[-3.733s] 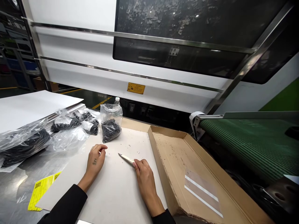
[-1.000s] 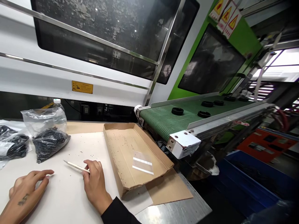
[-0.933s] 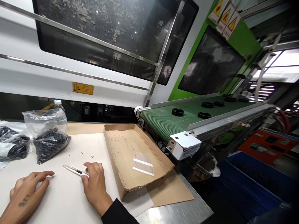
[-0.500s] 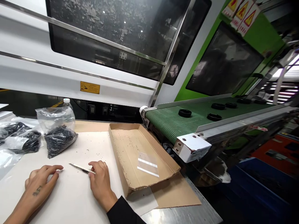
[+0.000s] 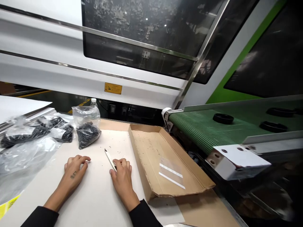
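Note:
My right hand (image 5: 122,175) rests on the white board (image 5: 99,192) with its fingers curled over the handle of a slim utility knife (image 5: 109,158), whose blade end points away from me. My left hand (image 5: 75,168) lies palm down on the board a short way to the left, fingers loosely bent and holding nothing. Just beyond both hands stands a clear bag of small black parts (image 5: 87,130).
A shallow cardboard tray (image 5: 151,148) with a clear strip inside lies right of my hands. More plastic bags of black parts (image 5: 30,134) lie at the left. A green conveyor (image 5: 201,129) carrying black rings (image 5: 222,118) runs on the right, before a machine with dark windows.
The view has swung back left from the conveyor toward the board. The knife has turned under my right hand and now points away from me. My left hand stays flat.

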Demonstrator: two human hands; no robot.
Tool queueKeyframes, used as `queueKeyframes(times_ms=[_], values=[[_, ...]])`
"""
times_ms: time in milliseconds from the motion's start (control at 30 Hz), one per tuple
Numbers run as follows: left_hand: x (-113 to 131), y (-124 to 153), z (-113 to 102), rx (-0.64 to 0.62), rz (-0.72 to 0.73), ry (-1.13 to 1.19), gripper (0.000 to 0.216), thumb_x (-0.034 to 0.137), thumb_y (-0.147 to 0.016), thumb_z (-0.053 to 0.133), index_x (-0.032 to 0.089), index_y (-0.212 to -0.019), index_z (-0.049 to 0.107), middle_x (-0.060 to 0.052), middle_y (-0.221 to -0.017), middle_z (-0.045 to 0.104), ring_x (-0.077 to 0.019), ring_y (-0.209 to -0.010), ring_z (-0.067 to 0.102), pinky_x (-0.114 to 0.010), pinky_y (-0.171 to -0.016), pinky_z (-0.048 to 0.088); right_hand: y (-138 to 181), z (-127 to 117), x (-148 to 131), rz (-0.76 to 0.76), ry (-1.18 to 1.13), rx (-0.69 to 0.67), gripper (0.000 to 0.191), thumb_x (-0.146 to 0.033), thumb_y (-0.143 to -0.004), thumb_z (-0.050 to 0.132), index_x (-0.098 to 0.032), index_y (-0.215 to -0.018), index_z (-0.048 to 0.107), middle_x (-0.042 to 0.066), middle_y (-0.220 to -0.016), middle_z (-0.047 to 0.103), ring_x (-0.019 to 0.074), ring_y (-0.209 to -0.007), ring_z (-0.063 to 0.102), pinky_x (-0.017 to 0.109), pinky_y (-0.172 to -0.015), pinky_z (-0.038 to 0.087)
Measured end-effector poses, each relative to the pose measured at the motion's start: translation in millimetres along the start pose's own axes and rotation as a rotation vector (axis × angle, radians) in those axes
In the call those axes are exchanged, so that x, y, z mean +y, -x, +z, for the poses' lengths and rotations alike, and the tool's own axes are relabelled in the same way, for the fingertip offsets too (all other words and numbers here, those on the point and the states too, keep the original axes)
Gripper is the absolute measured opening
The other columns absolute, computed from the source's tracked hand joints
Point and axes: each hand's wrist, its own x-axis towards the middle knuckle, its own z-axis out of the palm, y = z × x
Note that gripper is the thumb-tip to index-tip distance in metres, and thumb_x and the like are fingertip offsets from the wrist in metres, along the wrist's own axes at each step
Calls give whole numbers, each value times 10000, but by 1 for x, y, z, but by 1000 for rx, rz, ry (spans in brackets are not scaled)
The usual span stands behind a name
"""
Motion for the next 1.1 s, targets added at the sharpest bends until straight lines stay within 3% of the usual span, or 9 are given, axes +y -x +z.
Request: queueKeyframes(times_ms=[200,433,533,833,1100], values=[[4,1,-1,32,24,26,316,311,-908,362,268,-1055,639,-41,-1033,599,-274,-1074,436,-453,-955,306,-6,-4,1,45,50,13,152,-134,-850,552,-197,-957,640,116,-990,560,318,-933,494,485,-819,392],[2,-1,-2,42,44,41,296,290,-910,387,269,-1065,638,-62,-1013,603,-281,-1058,472,-468,-925,346,-13,-7,6,4,-184,12,164,-149,-928,423,-246,-932,555,47,-965,580,201,-875,577,322,-748,470],[2,-2,-3,46,42,39,289,291,-912,383,265,-1047,637,-66,-1033,605,-284,-1078,466,-472,-936,341,-14,-6,3,-3,-217,33,162,-185,-954,410,-255,-977,554,46,-1001,581,201,-913,571,327,-779,463],[-4,-2,-1,4,13,-10,338,357,-915,342,260,-1073,624,-44,-1084,618,-295,-1127,425,-480,-990,293,-6,-4,1,39,19,3,235,-88,-787,656,-243,-963,634,70,-1007,600,297,-961,513,469,-835,388],[-22,-6,6,-66,-17,-65,383,417,-929,305,289,-1148,591,-37,-1204,597,-315,-1218,380,-498,-1025,280,-2,-6,-1,92,79,44,192,-127,-936,437,-232,-889,591,50,-944,586,229,-864,533,407,-794,417]])
